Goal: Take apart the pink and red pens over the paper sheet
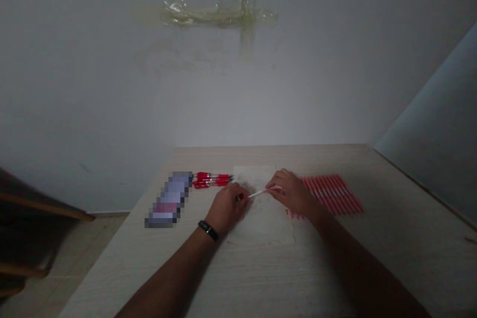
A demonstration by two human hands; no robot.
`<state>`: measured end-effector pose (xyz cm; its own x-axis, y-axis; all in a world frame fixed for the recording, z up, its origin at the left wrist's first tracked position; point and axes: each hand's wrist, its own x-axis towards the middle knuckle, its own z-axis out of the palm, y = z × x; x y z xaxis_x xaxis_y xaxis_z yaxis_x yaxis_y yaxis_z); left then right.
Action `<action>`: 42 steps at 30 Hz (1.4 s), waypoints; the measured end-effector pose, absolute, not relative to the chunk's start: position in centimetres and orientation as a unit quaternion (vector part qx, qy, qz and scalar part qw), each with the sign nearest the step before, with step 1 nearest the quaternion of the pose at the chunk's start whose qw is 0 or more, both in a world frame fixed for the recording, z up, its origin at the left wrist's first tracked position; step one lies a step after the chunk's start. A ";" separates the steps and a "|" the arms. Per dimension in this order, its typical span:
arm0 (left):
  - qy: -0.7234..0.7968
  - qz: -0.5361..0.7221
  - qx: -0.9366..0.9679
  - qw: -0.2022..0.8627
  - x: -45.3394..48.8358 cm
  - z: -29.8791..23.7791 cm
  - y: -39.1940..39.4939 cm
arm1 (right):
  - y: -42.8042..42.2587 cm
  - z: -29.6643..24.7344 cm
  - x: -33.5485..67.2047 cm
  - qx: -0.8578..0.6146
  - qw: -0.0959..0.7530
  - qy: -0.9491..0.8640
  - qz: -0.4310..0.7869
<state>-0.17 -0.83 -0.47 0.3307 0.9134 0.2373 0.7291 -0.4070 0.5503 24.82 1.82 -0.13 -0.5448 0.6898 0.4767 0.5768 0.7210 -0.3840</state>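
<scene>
Left hand (227, 207): fingers pressed together, pinching one end of the thin white tube (259, 193), above the paper sheet (264, 228); black wristband (207, 230) on the wrist
Right hand (292, 194): fingertips pinching the tube's other end, above the sheet's right edge
Tube: held level over the sheet
Left of the sheet: a bunch of red pens (212, 180), then a pixelated blurred object (169, 199)
Right of the sheet: a row of red-and-white striped tubes (331, 195)
Under the sheet: a pale wood-grain table (402, 194)

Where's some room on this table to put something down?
Bare wood lies right of the red-and-white tubes on the table, and in front of the blurred object. It's crowded in the middle, where the left hand and right hand hold a white stick over the paper, near the red pens.
</scene>
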 end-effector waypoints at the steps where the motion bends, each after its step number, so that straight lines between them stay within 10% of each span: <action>1: 0.514 0.263 0.797 0.176 -0.1 -0.5 -0.8 | 1.8 -0.1 24.8 -0.363 0.307 -0.875 0.092; 42: 0.519 0.261 0.796 0.169 -0.3 -0.6 -0.9 | 2.3 -0.2 26.4 -0.431 0.213 -0.871 0.099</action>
